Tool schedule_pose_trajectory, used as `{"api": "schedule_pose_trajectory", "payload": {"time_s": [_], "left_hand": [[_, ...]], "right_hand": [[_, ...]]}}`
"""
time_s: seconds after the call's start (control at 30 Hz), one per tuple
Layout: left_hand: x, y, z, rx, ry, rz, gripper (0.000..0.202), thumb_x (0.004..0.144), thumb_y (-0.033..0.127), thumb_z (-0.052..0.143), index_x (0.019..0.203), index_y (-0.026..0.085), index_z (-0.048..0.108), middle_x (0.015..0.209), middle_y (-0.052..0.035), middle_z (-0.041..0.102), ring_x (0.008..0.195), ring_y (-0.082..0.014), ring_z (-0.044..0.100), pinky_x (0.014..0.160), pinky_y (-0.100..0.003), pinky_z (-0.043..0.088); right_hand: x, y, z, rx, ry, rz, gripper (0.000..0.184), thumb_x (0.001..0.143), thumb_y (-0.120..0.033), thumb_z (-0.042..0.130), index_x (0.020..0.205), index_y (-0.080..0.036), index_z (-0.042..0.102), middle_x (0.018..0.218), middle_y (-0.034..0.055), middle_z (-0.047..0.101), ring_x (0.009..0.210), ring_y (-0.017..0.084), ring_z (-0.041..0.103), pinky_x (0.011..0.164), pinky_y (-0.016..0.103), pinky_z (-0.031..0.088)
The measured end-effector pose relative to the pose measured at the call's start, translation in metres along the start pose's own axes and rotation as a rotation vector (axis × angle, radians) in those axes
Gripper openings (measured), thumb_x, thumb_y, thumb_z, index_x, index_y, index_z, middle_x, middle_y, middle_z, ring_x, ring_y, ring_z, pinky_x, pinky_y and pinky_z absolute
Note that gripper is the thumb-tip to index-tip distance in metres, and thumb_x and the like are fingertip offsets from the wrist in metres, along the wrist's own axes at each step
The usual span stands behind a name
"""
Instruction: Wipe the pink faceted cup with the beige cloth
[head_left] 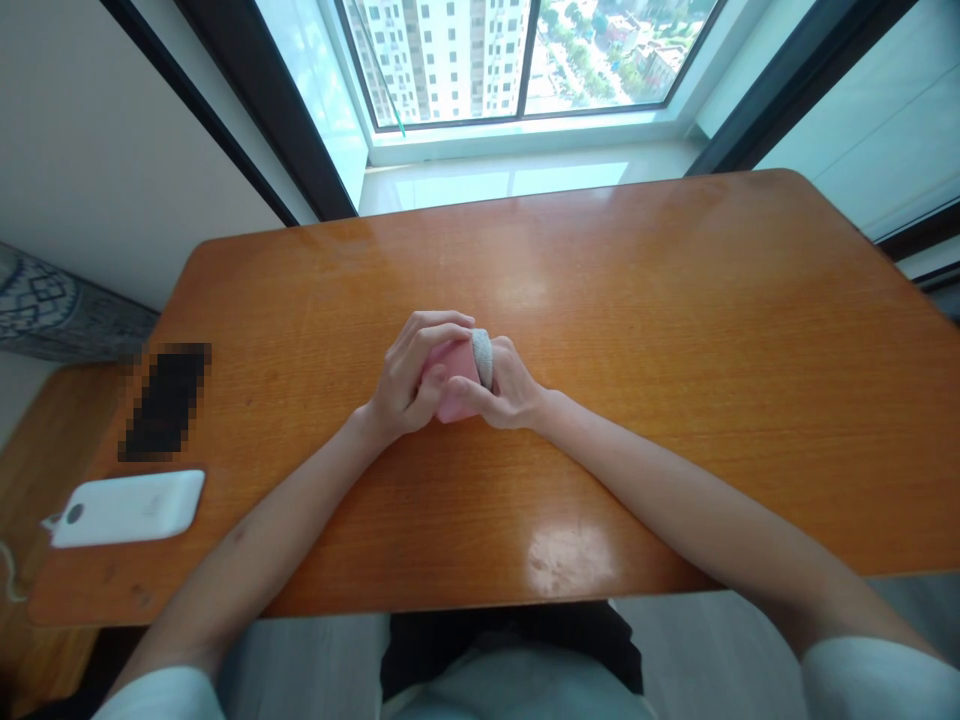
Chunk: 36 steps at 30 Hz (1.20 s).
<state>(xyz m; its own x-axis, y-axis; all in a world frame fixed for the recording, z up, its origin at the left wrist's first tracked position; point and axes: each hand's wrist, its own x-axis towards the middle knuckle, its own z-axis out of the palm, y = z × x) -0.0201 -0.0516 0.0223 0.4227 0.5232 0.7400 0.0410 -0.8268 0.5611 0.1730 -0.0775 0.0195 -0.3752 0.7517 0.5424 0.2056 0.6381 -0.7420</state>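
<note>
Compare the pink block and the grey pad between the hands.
The pink block is smooth, the grey pad speckled. The pink block is larger than the grey pad. The left hand wraps the pink block; the grey pad sits against the right hand. They touch each other.

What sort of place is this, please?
Probably a room in a high-rise flat: a tall window looks down on apartment towers and treetops, and an orange wooden table stands before it.

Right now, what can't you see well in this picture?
Head view:
The pink object: mostly hidden by the left hand and right hand.
Its grey pad: partly hidden by the right hand.
The dark oblong: blurred into squares.
The patterned thing: cut off by the left edge.
</note>
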Motion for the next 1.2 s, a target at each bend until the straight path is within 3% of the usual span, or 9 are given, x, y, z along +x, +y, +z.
{"api": "schedule_pose_trajectory", "payload": {"time_s": [0.27, 0.37, 0.47, 0.57, 0.63, 0.77, 1.0, 1.1, 1.2], "left_hand": [[0.009, 0.004, 0.007, -0.436, 0.054, -0.586, 0.048, 0.116, 0.058, 0.045, 0.120, 0.022, 0.077, 0.117, -0.0093, 0.082, 0.103, -0.0244, 0.078, 0.095, -0.040, 0.063], [0.005, 0.002, 0.007, -0.332, 0.108, -0.503, 0.048, 0.117, 0.059, 0.044, 0.128, 0.024, 0.076, 0.129, -0.0094, 0.079, 0.118, -0.0262, 0.076, 0.105, -0.044, 0.063], [-0.002, 0.000, 0.005, -0.072, 0.153, -0.180, 0.050, 0.118, 0.061, 0.041, 0.137, 0.028, 0.073, 0.142, -0.0101, 0.075, 0.136, -0.0306, 0.071, 0.115, -0.052, 0.061], [-0.006, -0.003, 0.002, 0.138, 0.071, 0.119, 0.048, 0.114, 0.062, 0.047, 0.143, 0.031, 0.071, 0.143, -0.0114, 0.077, 0.134, -0.0343, 0.074, 0.114, -0.060, 0.062], [-0.005, -0.003, 0.002, 0.175, 0.027, 0.163, 0.044, 0.113, 0.056, 0.053, 0.144, 0.031, 0.070, 0.140, -0.0117, 0.079, 0.130, -0.0340, 0.076, 0.109, -0.059, 0.064], [0.003, 0.006, 0.004, 0.057, 0.037, 0.004, 0.037, 0.115, 0.048, 0.049, 0.135, 0.028, 0.074, 0.135, -0.0121, 0.080, 0.121, -0.0304, 0.076, 0.106, -0.054, 0.064], [0.022, 0.019, 0.008, -0.352, 0.069, -0.595, 0.044, 0.115, 0.053, 0.049, 0.111, 0.022, 0.079, 0.110, -0.0079, 0.082, 0.100, -0.0232, 0.076, 0.093, -0.039, 0.062], [0.021, 0.016, 0.010, -0.357, 0.100, -0.633, 0.045, 0.115, 0.055, 0.048, 0.112, 0.022, 0.079, 0.113, -0.0082, 0.083, 0.103, -0.0236, 0.077, 0.097, -0.040, 0.062], [0.011, 0.012, 0.011, -0.197, 0.210, -0.425, 0.046, 0.119, 0.053, 0.041, 0.124, 0.025, 0.078, 0.132, -0.0089, 0.079, 0.127, -0.0262, 0.073, 0.109, -0.045, 0.061]], "right_hand": [[0.002, 0.002, 0.001, -0.013, 0.022, -0.053, 0.057, 0.107, -0.066, 0.058, 0.070, -0.024, 0.044, 0.060, -0.0057, 0.044, 0.055, 0.010, 0.038, 0.055, 0.029, 0.032], [0.002, 0.000, 0.000, -0.007, 0.009, -0.049, 0.055, 0.109, -0.062, 0.056, 0.071, -0.024, 0.043, 0.061, -0.0056, 0.044, 0.056, 0.009, 0.038, 0.056, 0.029, 0.031], [0.002, 0.000, 0.000, -0.003, 0.019, -0.061, 0.055, 0.110, -0.061, 0.056, 0.070, -0.024, 0.045, 0.062, -0.0059, 0.043, 0.056, 0.009, 0.037, 0.056, 0.029, 0.031], [0.001, 0.001, 0.001, -0.003, -0.007, -0.027, 0.058, 0.111, -0.065, 0.051, 0.071, -0.023, 0.052, 0.062, -0.0043, 0.046, 0.059, 0.011, 0.042, 0.059, 0.030, 0.034], [0.001, 0.002, 0.002, 0.006, -0.036, -0.006, 0.061, 0.111, -0.069, 0.048, 0.073, -0.023, 0.057, 0.063, -0.0028, 0.050, 0.063, 0.013, 0.046, 0.061, 0.031, 0.038], [-0.001, 0.005, 0.004, 0.010, -0.005, -0.013, 0.063, 0.108, -0.075, 0.050, 0.071, -0.024, 0.054, 0.062, -0.0040, 0.045, 0.060, 0.013, 0.043, 0.059, 0.031, 0.035], [-0.002, 0.007, 0.002, 0.017, 0.027, -0.007, 0.061, 0.105, -0.074, 0.055, 0.071, -0.025, 0.045, 0.063, -0.0044, 0.045, 0.058, 0.011, 0.041, 0.058, 0.031, 0.034], [0.000, 0.004, -0.001, 0.026, 0.017, 0.043, 0.061, 0.106, -0.074, 0.053, 0.072, -0.025, 0.043, 0.063, -0.0048, 0.044, 0.058, 0.011, 0.041, 0.058, 0.031, 0.034], [0.002, 0.000, -0.004, 0.037, -0.019, 0.065, 0.060, 0.108, -0.071, 0.052, 0.072, -0.024, 0.045, 0.066, -0.0044, 0.046, 0.059, 0.011, 0.042, 0.059, 0.031, 0.034]]}}
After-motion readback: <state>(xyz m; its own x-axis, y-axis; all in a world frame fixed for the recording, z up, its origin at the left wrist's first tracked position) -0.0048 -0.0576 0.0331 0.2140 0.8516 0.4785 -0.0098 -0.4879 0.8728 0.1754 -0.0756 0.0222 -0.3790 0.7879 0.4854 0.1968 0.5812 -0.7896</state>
